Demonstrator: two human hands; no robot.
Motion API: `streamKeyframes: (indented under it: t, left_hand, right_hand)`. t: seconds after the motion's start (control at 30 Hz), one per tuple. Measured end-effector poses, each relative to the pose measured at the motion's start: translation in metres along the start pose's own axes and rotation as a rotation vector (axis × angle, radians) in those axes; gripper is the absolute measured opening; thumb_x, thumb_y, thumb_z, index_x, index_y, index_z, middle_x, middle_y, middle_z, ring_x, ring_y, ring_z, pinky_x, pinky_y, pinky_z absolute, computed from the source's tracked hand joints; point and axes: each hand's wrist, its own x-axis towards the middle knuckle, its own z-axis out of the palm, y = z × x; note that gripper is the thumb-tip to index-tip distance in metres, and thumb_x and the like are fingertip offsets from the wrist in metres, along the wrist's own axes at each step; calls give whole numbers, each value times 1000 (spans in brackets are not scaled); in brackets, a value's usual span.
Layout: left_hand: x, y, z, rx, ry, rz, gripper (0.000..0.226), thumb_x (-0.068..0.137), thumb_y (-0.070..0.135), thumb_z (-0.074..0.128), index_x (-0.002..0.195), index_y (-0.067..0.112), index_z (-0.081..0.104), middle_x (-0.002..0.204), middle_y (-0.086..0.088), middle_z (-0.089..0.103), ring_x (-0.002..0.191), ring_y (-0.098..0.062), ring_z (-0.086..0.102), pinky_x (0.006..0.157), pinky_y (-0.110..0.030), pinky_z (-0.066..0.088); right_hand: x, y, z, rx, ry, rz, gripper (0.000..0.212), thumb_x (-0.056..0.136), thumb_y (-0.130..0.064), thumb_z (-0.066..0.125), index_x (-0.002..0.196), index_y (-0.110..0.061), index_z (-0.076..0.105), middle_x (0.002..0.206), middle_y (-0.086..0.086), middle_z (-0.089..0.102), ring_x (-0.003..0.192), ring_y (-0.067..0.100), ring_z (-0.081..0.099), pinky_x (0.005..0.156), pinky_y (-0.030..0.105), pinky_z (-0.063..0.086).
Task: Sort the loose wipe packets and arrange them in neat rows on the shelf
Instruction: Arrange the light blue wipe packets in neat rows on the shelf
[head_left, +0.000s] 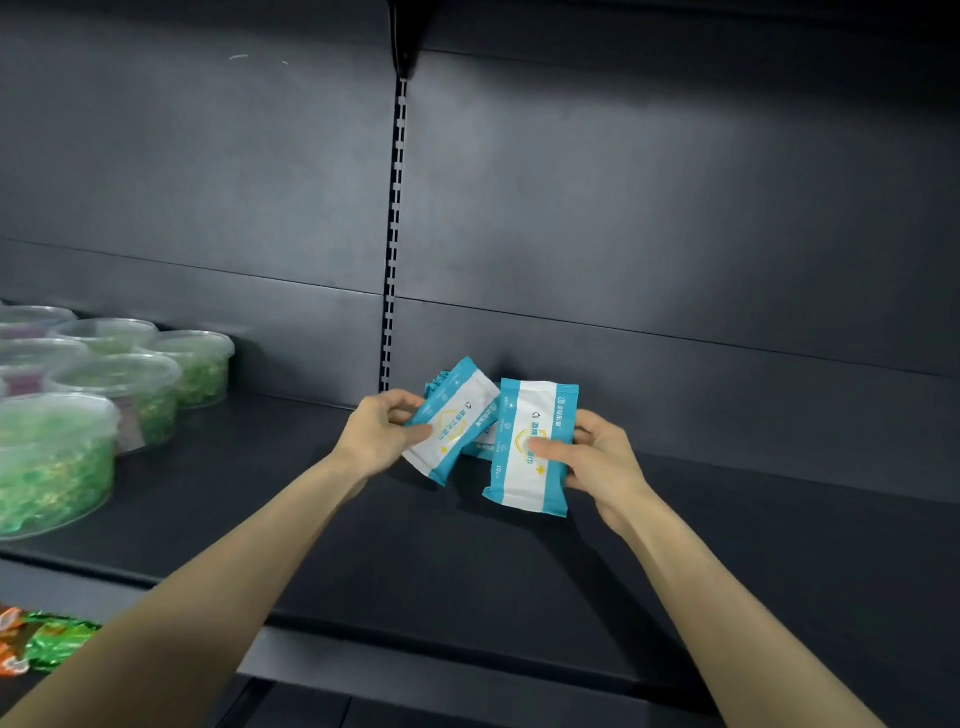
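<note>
a: what are your hands doing over the shelf (675, 545)?

b: your left hand (382, 431) is closed on a wipe packet (454, 415), thumb on its front face and fingers curled behind its left edge. you hold it tilted, top end leaning to the right. more blue packet edges show just behind it, so you may be holding more than one there; the count is hard to tell.

a: and the other side?

b: your right hand (597, 460) grips a second packet (532, 447), thumb pressed on the white front and fingers wrapped behind the right edge. that one stands nearly upright, its lower end close above the shelf. whether it touches the shelf can't be told.

a: how do the two sit together?

b: side by side near the back panel (623, 208), just right of the slotted upright (396, 218). part of a third packet (485, 439) peeks out between them, mostly covered.

a: anything else on your shelf?

b: clear lidded tubs (124, 384) of green stuff are grouped at the far left, well apart from the packets. below the shelf edge at lower left you can see green and orange snack bags (41, 642).
</note>
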Motion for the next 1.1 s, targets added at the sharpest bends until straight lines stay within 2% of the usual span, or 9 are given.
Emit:
streamKeyframes:
  t: [0.17,0.27,0.4,0.5,0.57,0.63,0.8,0.97,1.1]
  left_hand:
    - [20,0,2,-11,-24,-32,20,81,-1,70,90,13,59,88,-8,64,78,-19,62,71,-29,51]
    - [22,0,7,-191,17,-111,25,83,-5,65,93,13,51,93,-13,63,73,-21,61,59,-23,48]
    - [21,-3,14,-467,-164,-250,24,91,-2,56,109,13,59,104,-10,70,91,-24,68,75,-36,57]
    - [23,-7,18,-364,-103,-243,12,90,11,62,99,10,69,98,-9,73,86,-21,67,78,-33,53]
    - [26,-8,20,-290,-14,-194,5,84,8,66,88,11,69,91,-6,73,80,-18,65,73,-23,52]
    - [28,-8,21,-239,18,-156,16,80,-1,66,86,13,62,89,-2,69,77,-13,62,61,-18,49]
    - [26,-8,19,-355,-40,-152,47,76,-16,64,106,19,52,104,-7,66,88,-22,70,62,-31,60]
    - [31,-12,20,-536,-80,-256,23,92,1,55,111,13,54,105,-11,67,87,-31,70,71,-40,60]
    - [34,-19,26,-379,-112,-218,19,89,4,62,103,17,60,103,-5,70,88,-14,66,73,-27,50]
  right_hand:
    - [19,3,-1,-37,10,0,36,79,-5,75,110,-12,59,106,1,70,93,15,70,76,33,58]
    - [24,5,0,-28,12,0,32,79,-6,75,106,-12,58,106,2,70,94,17,69,82,37,57]
    - [31,8,1,-31,9,1,34,79,-5,75,107,-14,59,104,0,71,93,16,70,82,37,57]
    - [34,9,2,-30,-16,0,33,79,-4,75,108,-16,61,103,0,72,90,14,70,77,33,57]
    - [35,8,2,7,-30,13,26,83,-3,70,105,-16,62,100,-1,72,87,12,70,70,29,57]
    - [37,7,2,60,-36,33,19,88,-2,64,103,-14,64,102,1,71,90,14,69,67,29,57]
    - [43,8,1,51,-7,62,15,90,-2,61,104,-8,64,105,5,71,93,20,69,72,36,58]
    - [46,5,2,-20,2,0,16,88,-3,64,102,-10,63,103,6,70,88,16,69,68,27,56]
    - [53,-2,9,-167,76,-89,19,86,-8,68,99,-14,55,97,1,67,80,12,66,60,22,50]
